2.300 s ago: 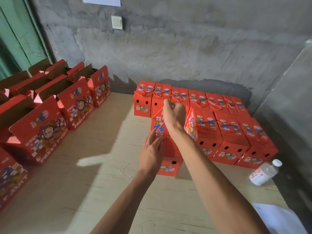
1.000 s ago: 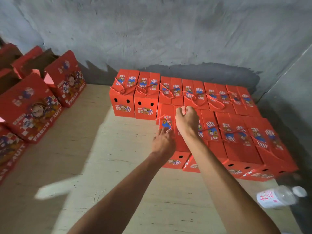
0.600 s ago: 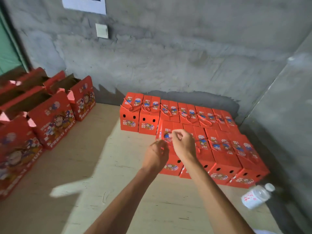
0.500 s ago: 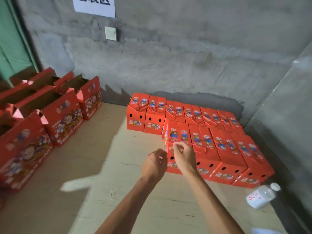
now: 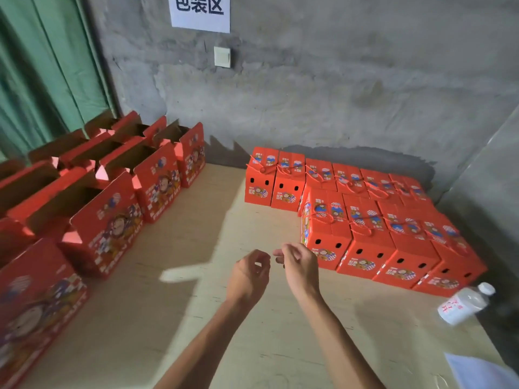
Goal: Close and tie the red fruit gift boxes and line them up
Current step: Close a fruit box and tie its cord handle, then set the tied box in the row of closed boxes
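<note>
The person's left hand (image 5: 250, 272) and right hand (image 5: 299, 265) hung side by side over the wooden tabletop (image 5: 213, 318), near its middle, and neither held anything. The fingers of both were loosely curled, with the left thumb and forefinger nearly meeting on empty air.

Just right of the right hand stood the leftmost box of the near row (image 5: 325, 234), closed, its red cord handle (image 5: 323, 217) lying across the lid. It sat level with the other closed boxes in the near row (image 5: 407, 248), which ran to the right. Behind them a far row (image 5: 323, 178) of closed, tied boxes stood against the grey wall (image 5: 337, 94), reaching further left than the near row.

On the left side of the table the open boxes (image 5: 112, 197) waited in two lines with their flaps up and no cords tied. By this reckoning roughly half the job looked done, and the near row still had room on its left end. A plastic water bottle (image 5: 463, 304) lay near the right edge.
</note>
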Available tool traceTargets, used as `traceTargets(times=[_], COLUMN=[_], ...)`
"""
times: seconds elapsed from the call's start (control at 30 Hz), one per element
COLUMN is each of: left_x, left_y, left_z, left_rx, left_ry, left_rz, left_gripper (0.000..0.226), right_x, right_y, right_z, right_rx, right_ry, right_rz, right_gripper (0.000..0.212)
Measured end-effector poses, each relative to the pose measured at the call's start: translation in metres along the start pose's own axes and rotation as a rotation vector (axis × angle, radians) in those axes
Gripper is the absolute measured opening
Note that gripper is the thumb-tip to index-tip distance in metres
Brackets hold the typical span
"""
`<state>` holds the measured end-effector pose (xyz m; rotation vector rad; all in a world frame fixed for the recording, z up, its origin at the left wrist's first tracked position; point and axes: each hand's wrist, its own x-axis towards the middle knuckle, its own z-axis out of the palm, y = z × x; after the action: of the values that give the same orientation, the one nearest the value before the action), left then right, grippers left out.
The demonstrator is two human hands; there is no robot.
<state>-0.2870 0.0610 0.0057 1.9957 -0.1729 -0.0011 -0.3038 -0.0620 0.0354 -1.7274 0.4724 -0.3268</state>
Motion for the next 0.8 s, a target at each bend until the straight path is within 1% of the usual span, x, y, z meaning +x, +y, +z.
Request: traceTargets(times=[0.13,0.27,0.37,0.5,0.6,0.7,0.8], left_x=[-0.015,-0.031,-0.037,-0.043,-0.044,-0.040,-0.028], left_y=[-0.014,-0.033,-0.048,-0.073,-0.097,-0.124,-0.146], left_z=[-0.029,-0.073,-0.116,-0.183,-0.239,-0.295,-0.345], left_rx=[-0.141,-0.169,-0.175,-0.163,-0.168,-0.155,-0.121], left_ry=[-0.010,0.071,0.145,0.244,0.308,0.360,0.415], left_rz=[-0.103,-0.161,-0.167,-0.157,-0.120,-0.104,-0.113], left_gripper=[0.013,0.014,0.015,0.016,0.016,0.018,0.016], right_x=[-0.022,-0.043,-0.060,-0.086,-0.103,-0.125,-0.150], right_y=[-0.004,-0.014,-0.025,-0.037,-0.041,-0.047,-0.057], right_z=[0.018,0.055,0.095,0.163,0.224,0.293,0.362], right_rx=[0.062,0.078,0.081,0.063,0.056,0.033,0.066], right_ry=[-0.085,-0.161,-0.224,-0.313,-0.341,-0.338,-0.306], right_rz=[-0.011,-0.020,-0.011,-0.014,-0.016,-0.004,0.038], right_gripper=[0.014,0.016,0.017,0.022,0.022,0.022,0.015])
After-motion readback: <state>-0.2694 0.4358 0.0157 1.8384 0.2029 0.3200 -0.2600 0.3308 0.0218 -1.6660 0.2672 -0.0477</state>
